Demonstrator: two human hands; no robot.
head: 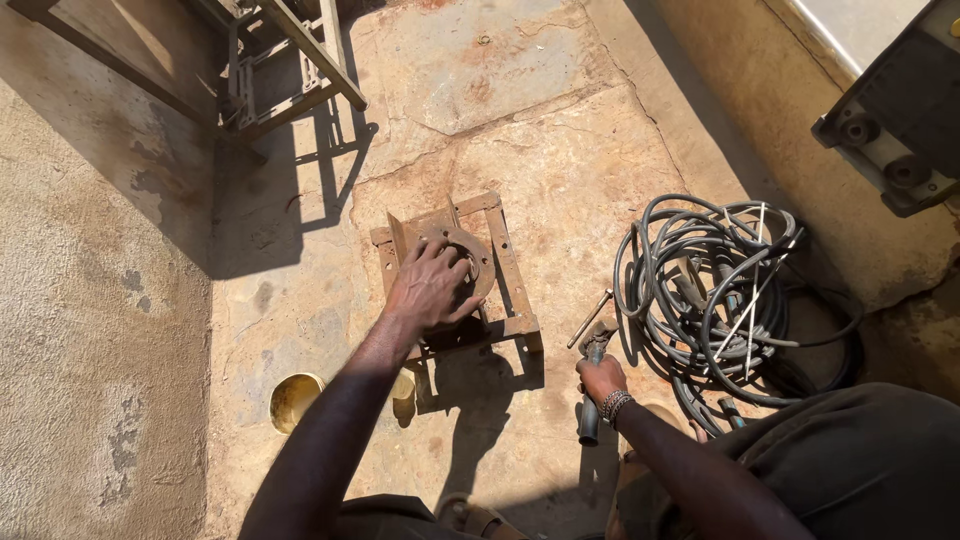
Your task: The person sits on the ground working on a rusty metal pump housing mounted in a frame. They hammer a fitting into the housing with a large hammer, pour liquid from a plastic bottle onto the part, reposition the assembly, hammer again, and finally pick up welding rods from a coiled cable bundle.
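Left hand [428, 287] spreads wide on the rusty ring [476, 262]; right hand [598, 378] grips the electrode holder [590, 372] tight, open stone floor [560, 150] all around.

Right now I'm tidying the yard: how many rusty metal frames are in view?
2. One small square frame sits on the stone floor at centre, the left hand resting on its ring. A larger frame stands at the top left, partly cut off. Others may lie out of view.

1. The left hand [430, 288] covered part of the metal ring [470, 262].
2. The right hand [602, 378] hid the electrode holder's [590, 385] grip.
3. The welding machine [900, 120] was cut off at the picture's right edge.
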